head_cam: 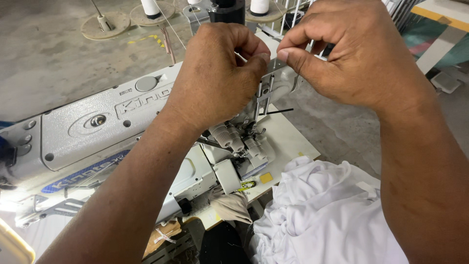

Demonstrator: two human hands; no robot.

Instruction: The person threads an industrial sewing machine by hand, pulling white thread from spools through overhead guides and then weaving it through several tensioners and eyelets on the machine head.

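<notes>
Both hands are held up at the thread guide (274, 78), a slim metal plate standing at the top right end of the sewing machine (97, 127). The left hand (215, 73) is closed, fingers curled and pinched tight against the guide's left edge. A thin white thread (172, 30) is seen running down from the spools to that pinch, so it's probably gripped there, though the exact contact is hidden by the knuckles. The right hand (351, 54) is closed too, thumb and forefinger pressed together right at the guide's upper edge; whether thread is caught between them can't be told.

The two pinches are nearly touching, with just the guide between them, so hardly any room is left there. Below the hands, the tension knobs (234, 139) are packed close under the left wrist. A thin black rod (279, 111) is stuck out to the right just beneath the guide.

Farther out, the machine's grey body is stretched away to the left under the left forearm. White cloth (322, 215) is piled at the lower right, bunched up against the table (288, 142) edge and tucked under the right forearm. Thread spools (259, 7) are stood on their stands behind the hands, and bare concrete floor (49, 54) is seen beyond, with open space off the table's right edge.
</notes>
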